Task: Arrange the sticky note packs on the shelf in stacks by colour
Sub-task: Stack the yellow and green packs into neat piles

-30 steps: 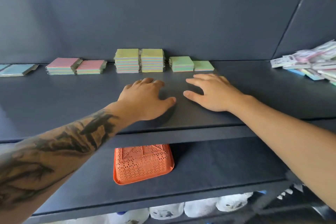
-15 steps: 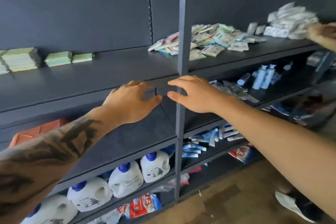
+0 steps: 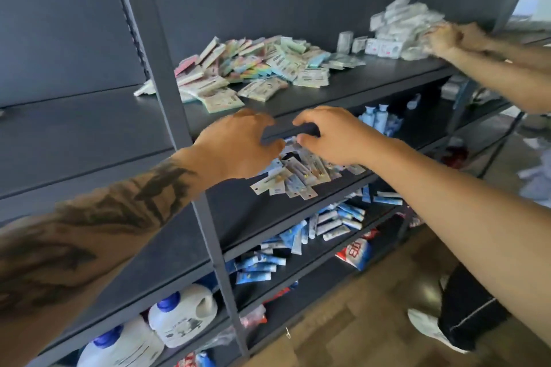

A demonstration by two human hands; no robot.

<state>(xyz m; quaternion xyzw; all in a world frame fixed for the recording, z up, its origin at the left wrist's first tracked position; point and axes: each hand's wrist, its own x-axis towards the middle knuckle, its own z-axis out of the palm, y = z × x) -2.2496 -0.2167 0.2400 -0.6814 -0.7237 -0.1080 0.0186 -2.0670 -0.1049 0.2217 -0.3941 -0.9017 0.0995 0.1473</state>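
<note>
I am standing in a shop or its stockroom, facing dark grey metal shelving [image 3: 167, 92] with slotted uprights and several tiers. At twelve o'clock a loose heap of sticky note packs [image 3: 253, 67] in wrappers lies on the upper shelf, and at two o'clock sits a pile of small white boxed goods [image 3: 396, 30], where another person's hands [image 3: 447, 39] are sorting. Just below my hands is a spill of small carded items [image 3: 292, 179]. At five o'clock lie blue and white tubes [image 3: 328, 223], and at seven o'clock stand white detergent jugs [image 3: 179, 316] with blue caps. All of it is many copies of the same goods.
</note>
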